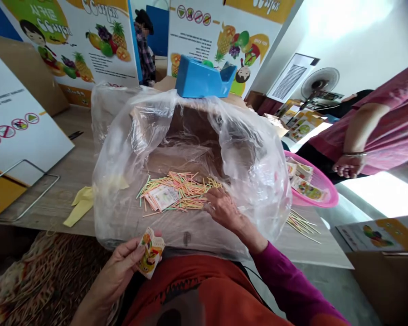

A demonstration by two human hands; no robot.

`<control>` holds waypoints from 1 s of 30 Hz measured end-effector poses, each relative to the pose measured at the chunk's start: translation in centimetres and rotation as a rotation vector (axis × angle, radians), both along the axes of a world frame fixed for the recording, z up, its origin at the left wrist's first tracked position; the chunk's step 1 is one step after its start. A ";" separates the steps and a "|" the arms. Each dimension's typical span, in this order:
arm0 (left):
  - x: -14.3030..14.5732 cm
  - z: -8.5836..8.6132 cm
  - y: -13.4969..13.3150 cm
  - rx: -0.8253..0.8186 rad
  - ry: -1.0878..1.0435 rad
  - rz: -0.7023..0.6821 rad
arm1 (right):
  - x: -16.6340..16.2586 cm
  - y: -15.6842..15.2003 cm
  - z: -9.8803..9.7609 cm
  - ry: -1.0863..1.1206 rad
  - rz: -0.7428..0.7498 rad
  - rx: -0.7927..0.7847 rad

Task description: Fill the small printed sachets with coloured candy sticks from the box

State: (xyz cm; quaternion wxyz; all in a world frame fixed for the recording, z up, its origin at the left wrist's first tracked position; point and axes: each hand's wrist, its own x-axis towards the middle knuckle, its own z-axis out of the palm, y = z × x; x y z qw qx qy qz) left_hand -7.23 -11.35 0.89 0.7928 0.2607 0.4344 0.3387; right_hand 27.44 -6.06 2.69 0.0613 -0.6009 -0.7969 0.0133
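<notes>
My left hand (127, 256) grips a small printed paper packet (151, 253) between thumb and fingers, low in front of my body. The packet has fruit pictures and a zigzag top edge. My right hand (222, 208) reaches into a large clear plastic bag (258, 181), its curled fingers against the right end of a pile of thin coloured sticks (190, 188). The sticks are pink, yellow, orange and green. More flat packets (163, 198) lie on the left of the pile.
A blue tape dispenser (206, 79) stands behind the bag. Printed cartons (98, 45) surround the table (71, 158). On the right are a pink basket (331, 194) of packets, loose sticks (302, 225) and a standing person in a pink top (387, 113). A yellow glove (80, 203) lies left.
</notes>
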 end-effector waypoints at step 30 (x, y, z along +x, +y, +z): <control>-4.3 -3.4 7.8 0.702 1.254 0.299 | -2.3 2.9 -3.5 0.155 -0.139 -0.018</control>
